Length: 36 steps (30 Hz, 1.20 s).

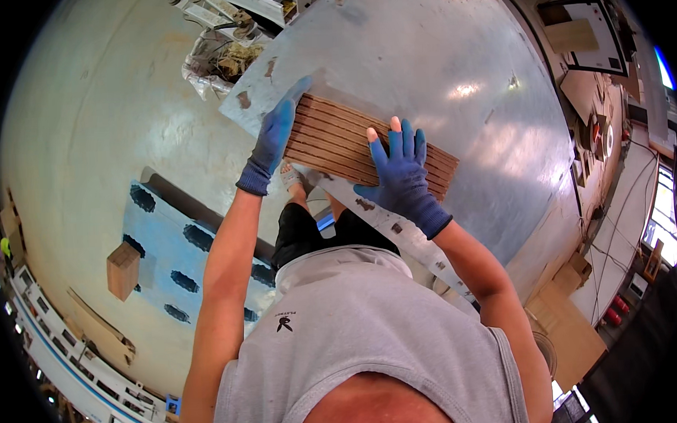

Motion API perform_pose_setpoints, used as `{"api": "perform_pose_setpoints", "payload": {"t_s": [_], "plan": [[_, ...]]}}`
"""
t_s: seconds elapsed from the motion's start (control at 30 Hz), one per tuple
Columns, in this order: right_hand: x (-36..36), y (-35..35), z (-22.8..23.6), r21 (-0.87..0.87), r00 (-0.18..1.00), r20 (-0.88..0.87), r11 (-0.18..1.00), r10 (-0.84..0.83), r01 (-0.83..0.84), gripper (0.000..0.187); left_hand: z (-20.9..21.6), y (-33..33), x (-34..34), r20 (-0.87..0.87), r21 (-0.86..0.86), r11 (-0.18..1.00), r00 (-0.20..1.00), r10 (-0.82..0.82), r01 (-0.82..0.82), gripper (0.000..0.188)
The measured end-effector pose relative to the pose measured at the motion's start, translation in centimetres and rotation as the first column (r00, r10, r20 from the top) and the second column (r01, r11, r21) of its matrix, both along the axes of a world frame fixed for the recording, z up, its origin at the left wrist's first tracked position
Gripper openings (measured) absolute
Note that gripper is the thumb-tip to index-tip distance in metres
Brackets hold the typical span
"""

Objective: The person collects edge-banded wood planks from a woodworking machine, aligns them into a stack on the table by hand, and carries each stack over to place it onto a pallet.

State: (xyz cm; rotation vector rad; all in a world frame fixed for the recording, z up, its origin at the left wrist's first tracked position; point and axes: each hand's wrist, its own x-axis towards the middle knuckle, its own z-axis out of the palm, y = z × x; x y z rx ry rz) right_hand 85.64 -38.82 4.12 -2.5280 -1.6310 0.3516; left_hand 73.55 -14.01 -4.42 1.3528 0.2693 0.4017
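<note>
A bundle of narrow brown wooden strips (336,141), lying side by side with dark lines between them, rests at a slant on the grey metal table (430,66) in front of me. My left hand (277,131), in a blue glove, lies against the bundle's left end with its fingers stretched out straight; its thumb is hard to make out. Spread over the right part of the strips is my right hand (402,168), also blue-gloved, palm down. Two of its fingertips stick out bare from the glove.
To my left on the floor stands a blue pallet (161,251) with dark oval holes and a wooden block (123,271) at its edge. A clear bag of scraps (225,62) sits beyond the table's left corner. Cluttered shelving (596,128) runs along the right.
</note>
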Motion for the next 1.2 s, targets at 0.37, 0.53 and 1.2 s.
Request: {"api": "perform_pose_setpoints", "payload": {"t_s": [0.37, 0.53, 1.2], "plan": [[0.4, -0.8, -0.1, 0.019, 1.0, -0.013, 1.0, -0.006, 0.006, 0.106, 0.8, -0.6, 0.1, -0.083, -0.081, 0.997, 0.997, -0.003, -0.003, 0.069], [0.6, -0.9, -0.1, 0.023, 1.0, -0.027, 1.0, 0.005, -0.005, 0.106, 0.9, -0.7, 0.1, -0.075, -0.06, 0.998, 0.997, -0.017, 0.013, 0.07], [1.1, -0.8, -0.8, 0.16, 0.998, 0.012, 0.985, 0.056, -0.058, 0.096, 1.4, -0.8, 0.1, 0.015, -0.131, 0.991, 1.0, 0.028, -0.026, 0.062]]}}
